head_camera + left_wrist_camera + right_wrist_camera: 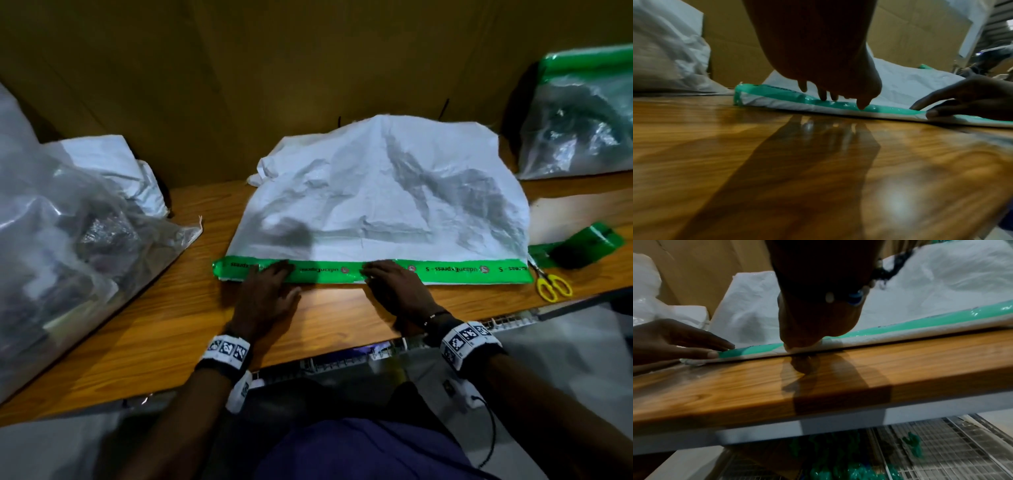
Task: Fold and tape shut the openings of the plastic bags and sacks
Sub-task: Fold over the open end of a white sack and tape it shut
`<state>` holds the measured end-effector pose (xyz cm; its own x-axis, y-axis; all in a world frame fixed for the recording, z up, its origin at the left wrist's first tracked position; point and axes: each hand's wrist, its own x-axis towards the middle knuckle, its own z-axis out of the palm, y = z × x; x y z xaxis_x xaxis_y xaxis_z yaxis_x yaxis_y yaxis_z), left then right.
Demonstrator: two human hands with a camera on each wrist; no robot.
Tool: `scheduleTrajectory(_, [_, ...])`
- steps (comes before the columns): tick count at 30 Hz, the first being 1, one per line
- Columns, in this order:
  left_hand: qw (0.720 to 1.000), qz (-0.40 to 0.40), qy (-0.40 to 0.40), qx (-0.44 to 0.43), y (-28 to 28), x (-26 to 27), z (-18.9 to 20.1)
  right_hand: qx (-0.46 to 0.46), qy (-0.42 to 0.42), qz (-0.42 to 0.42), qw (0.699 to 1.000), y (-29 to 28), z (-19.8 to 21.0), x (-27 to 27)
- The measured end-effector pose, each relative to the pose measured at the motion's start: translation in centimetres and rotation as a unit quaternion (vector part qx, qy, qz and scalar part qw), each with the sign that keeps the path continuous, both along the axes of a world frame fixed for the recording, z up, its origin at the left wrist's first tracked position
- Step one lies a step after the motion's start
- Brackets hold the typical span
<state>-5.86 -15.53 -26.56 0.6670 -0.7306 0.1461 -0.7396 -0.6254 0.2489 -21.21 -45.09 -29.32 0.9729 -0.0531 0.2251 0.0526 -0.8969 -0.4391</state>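
Pressing flat, my left hand [265,294] spreads straight fingers on the green printed tape strip [445,270] sealing the white woven sack [383,192] mid-table; my right hand [394,286], fingers extended, presses beside it, grasping nothing.

sack [383,205] mid table [171,342] | tape strip [462,272] on near edge | scissors [553,286], tape roll [582,248] right

White sack [383,202], green tape [445,270] (dark lettering), yellow scissors [553,286], wood-grain table [171,325].

Right hand [809,331] presses green tape [900,324] — white sack [941,288] edge.
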Motion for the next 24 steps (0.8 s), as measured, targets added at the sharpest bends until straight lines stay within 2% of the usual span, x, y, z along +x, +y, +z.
scheduleTrajectory(4, [0.998, -0.009, -0.058, -0.011, -3.3, -1.9, 0.9, -0.071, 0.03, 0.016, 0.997, -1.6, 3.3, -0.3])
scheduleTrajectory(7, [0.989, 0.057, -0.112, -0.076, -5.8, -1.8, 3.1, -0.054, -0.005, 0.011, 0.998, -3.4, 7.6, 0.5])
scheduleTrajectory(11, [0.948, 0.141, -0.201, -0.203, -10.1, -0.7, 9.5, -0.047, -0.052, 0.03, 0.997, -6.4, 16.1, 3.3])
scheduleTrajectory(14, [0.918, 0.2, -0.239, -0.246, -13.2, 0.1, 15.2, -0.029, -0.073, 0.017, 0.997, -9.3, 22.6, 6.2])
scheduleTrajectory(16, [0.901, 0.219, -0.251, -0.28, -15.0, 0.0, 18.2, -0.021, -0.085, 0.024, 0.996, -11.1, 26.9, 8.3])
scheduleTrajectory(19, [0.884, 0.228, -0.259, -0.315, -18.0, -1.6, 20.5, -0.027, -0.093, 0.065, 0.993, -12.7, 32.8, 10.7])
scheduleTrajectory(24, [0.884, 0.282, -0.162, -0.335, -22.2, -3.8, 21.7, -0.071, -0.102, 0.083, 0.989, -13.7, 40.7, 13.9])
